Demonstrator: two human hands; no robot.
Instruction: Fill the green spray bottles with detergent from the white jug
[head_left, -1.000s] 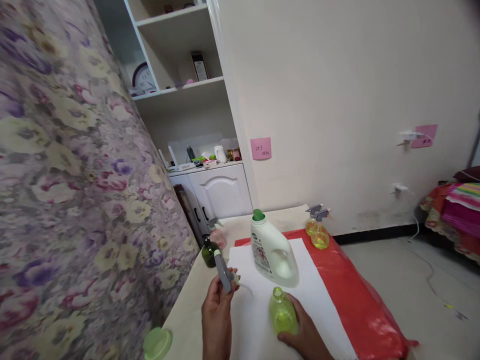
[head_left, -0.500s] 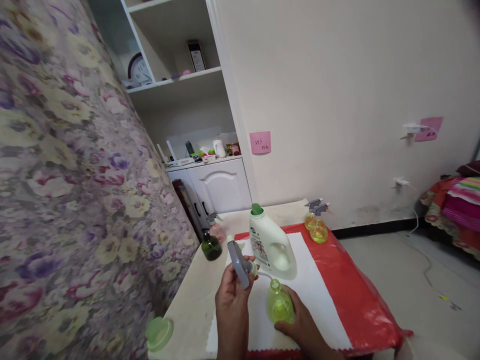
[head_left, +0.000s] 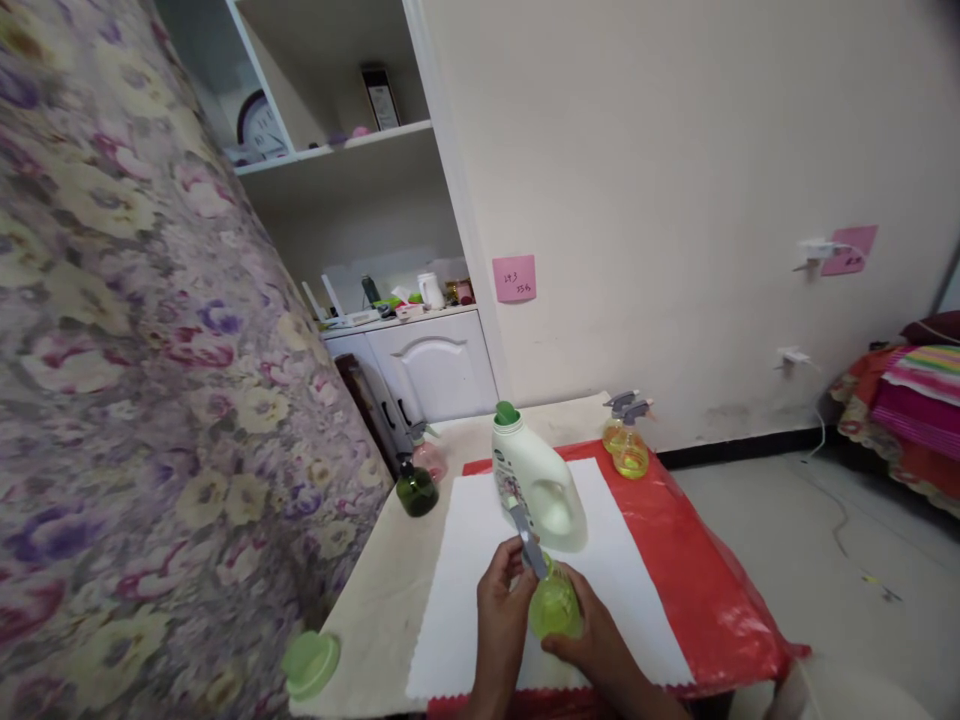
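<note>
The room is evenly bright with soft daylight, and its source is not in view. The white paper (head_left: 480, 520) on the desk (head_left: 390, 600) looks nearly washed out. The flowered curtain (head_left: 112, 350) at the left is blurred. The shelf (head_left: 337, 150) edges lean and bend toward the corners. Shadows are weak.

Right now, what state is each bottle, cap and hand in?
Green spray bottle: upright on the white sheet, gripped by the right hand.
Grey spray head: held by the left hand at the bottle's neck.
White detergent jug: upright, green cap on.
Yellow spray bottles: upright, spray heads fitted.
Dark green bottle: upright.
Green lid: loose on the table edge.
</note>
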